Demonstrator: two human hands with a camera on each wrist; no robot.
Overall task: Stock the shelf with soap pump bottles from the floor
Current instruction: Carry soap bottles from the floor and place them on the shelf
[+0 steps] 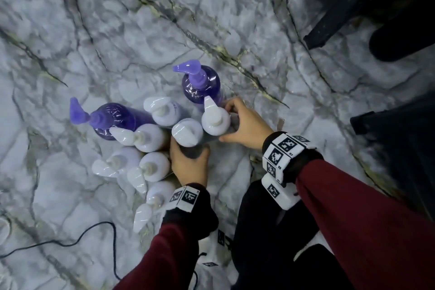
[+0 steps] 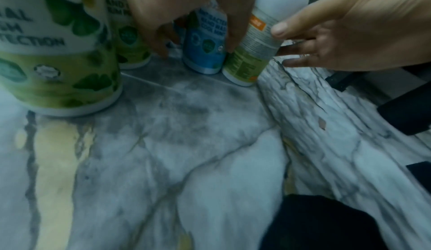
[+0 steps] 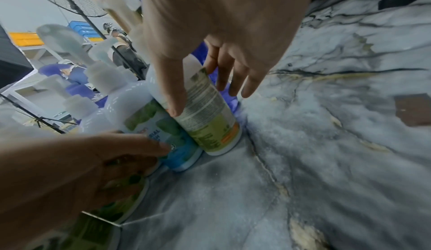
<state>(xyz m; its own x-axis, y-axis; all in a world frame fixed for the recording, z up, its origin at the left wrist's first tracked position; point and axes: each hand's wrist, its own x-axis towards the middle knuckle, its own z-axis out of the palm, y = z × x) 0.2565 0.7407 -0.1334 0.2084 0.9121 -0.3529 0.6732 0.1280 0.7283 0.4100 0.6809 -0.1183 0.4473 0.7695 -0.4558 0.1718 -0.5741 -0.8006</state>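
I am gripping a blue-label bottle in my left hand and a green-label bottle in my right hand, both standing on the floor, readying to lift.

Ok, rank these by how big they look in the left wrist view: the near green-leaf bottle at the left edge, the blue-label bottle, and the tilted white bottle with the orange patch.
1. Green-leaf labelled white bottle: largest, though it is nearest the camera, so true size is unsure.
2–3. Tilted white bottle with orange patch and blue-label bottle: the blue one is partly hidden, so left unranked.
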